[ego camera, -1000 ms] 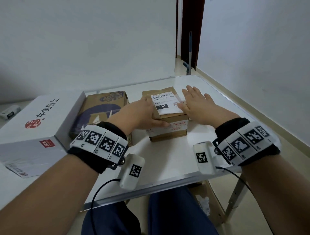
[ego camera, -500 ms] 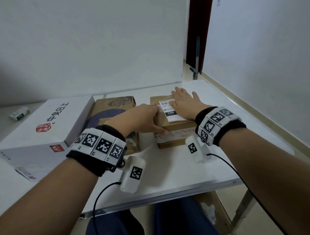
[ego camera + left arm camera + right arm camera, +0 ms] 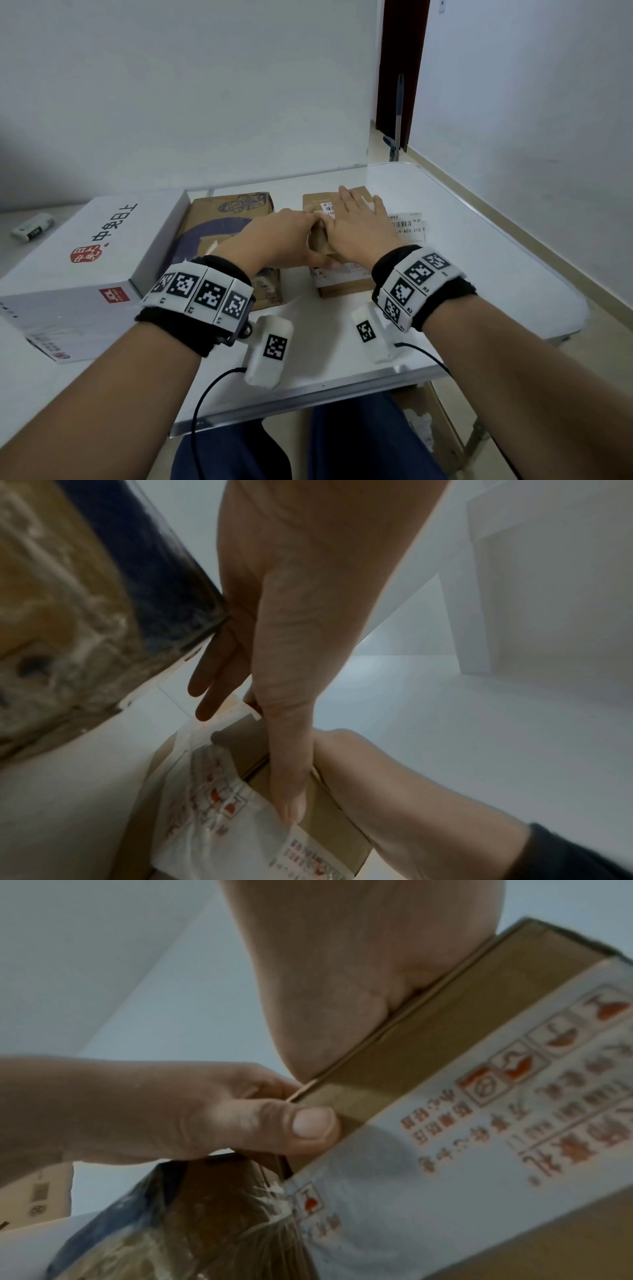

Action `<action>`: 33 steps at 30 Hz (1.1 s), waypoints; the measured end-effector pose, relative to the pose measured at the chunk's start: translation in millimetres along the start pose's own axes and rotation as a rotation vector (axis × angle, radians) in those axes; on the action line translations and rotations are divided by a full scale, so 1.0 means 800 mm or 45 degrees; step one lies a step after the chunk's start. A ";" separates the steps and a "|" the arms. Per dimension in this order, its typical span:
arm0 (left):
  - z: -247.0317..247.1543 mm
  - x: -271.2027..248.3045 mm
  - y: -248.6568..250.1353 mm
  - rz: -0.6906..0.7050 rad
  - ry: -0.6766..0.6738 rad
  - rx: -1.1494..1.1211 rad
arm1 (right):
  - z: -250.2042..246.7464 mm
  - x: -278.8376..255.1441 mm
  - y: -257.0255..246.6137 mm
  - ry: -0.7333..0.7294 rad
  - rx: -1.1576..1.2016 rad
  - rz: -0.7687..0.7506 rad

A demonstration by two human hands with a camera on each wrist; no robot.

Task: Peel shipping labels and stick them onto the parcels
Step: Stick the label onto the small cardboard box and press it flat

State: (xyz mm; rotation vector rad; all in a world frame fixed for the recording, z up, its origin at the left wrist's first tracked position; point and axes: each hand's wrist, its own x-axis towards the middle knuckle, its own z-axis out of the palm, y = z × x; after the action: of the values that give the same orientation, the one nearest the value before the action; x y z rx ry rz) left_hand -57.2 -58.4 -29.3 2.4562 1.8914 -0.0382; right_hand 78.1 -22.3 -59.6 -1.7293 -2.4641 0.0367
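on the counter (image 3: 479, 274), the small parcel (image 3: 346, 287) sat before me. my left hand (image 3: 281, 236) gripped its near corner; my right hand (image 3: 359, 226) lay flat, fingers straight, on the shipping label (image 3: 328, 208). firm outward strokes would probably seat the edges.

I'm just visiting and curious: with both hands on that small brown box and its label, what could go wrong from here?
1. The right hand lies flat over the label and hides most of it, so a crease or trapped bubble might go unseen.
2. The left hand grips only the small box's near left corner; a hard rub could perhaps turn the box.
3. Loose labels lie right beside the box and might get knocked away.
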 end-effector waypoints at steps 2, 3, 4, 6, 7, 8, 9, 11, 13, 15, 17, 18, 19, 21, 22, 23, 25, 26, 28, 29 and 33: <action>0.000 -0.001 0.000 -0.012 -0.009 -0.032 | 0.001 -0.005 0.003 0.005 0.045 0.029; -0.001 -0.001 0.001 -0.013 -0.009 -0.047 | 0.002 -0.007 0.005 0.014 0.052 0.037; -0.002 -0.002 0.002 -0.016 -0.003 -0.063 | 0.004 -0.009 0.007 0.026 0.044 0.039; -0.006 -0.003 0.003 -0.027 0.001 -0.095 | 0.006 -0.015 0.010 0.060 0.009 0.045; -0.007 -0.003 0.004 -0.029 -0.001 -0.103 | 0.007 -0.017 0.012 0.084 -0.012 0.050; -0.007 -0.004 0.003 -0.029 -0.003 -0.105 | 0.008 -0.018 0.014 0.108 -0.031 0.055; -0.008 -0.004 0.003 -0.030 -0.008 -0.104 | 0.008 -0.020 0.015 0.126 -0.042 0.056; -0.007 -0.003 0.002 -0.029 -0.018 -0.107 | 0.007 -0.026 0.017 0.137 -0.043 0.057; -0.006 -0.004 0.002 -0.028 -0.022 -0.115 | 0.007 -0.033 0.021 0.138 -0.031 0.063; -0.007 -0.005 0.002 -0.033 -0.022 -0.130 | 0.006 -0.039 0.025 0.141 -0.023 0.067; -0.008 -0.006 0.004 -0.035 -0.022 -0.149 | 0.006 -0.041 0.029 0.130 -0.015 0.068; -0.008 -0.007 0.004 -0.036 -0.024 -0.160 | 0.006 -0.042 0.031 0.118 -0.004 0.068; -0.009 -0.007 0.004 -0.034 -0.024 -0.165 | 0.005 -0.041 0.033 0.099 0.005 0.073; -0.009 -0.006 0.005 -0.031 -0.027 -0.169 | 0.003 -0.041 0.039 0.058 0.046 0.089; -0.009 -0.006 0.004 -0.029 -0.031 -0.170 | 0.001 -0.041 0.043 0.035 0.072 0.100; -0.010 -0.006 0.005 -0.027 -0.035 -0.171 | 0.000 -0.042 0.048 0.011 0.095 0.117; -0.011 -0.007 0.005 -0.028 -0.039 -0.173 | -0.004 -0.042 0.064 -0.038 0.143 0.176; -0.012 -0.007 0.005 -0.030 -0.048 -0.172 | -0.005 -0.039 0.077 -0.075 0.182 0.231; -0.012 -0.006 0.004 -0.039 -0.070 -0.167 | -0.010 -0.029 0.108 -0.131 0.295 0.369; -0.013 -0.005 0.004 -0.047 -0.076 -0.166 | -0.015 -0.024 0.122 -0.136 0.378 0.435; -0.013 0.003 0.001 -0.068 -0.125 -0.105 | -0.036 -0.013 0.149 -0.174 0.666 0.579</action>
State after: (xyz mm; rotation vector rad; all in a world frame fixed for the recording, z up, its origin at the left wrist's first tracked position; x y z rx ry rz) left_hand -56.0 -55.7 -19.4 2.3067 1.8782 -0.0794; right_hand 196.5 7.5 -43.6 -2.0166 -1.8377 0.7854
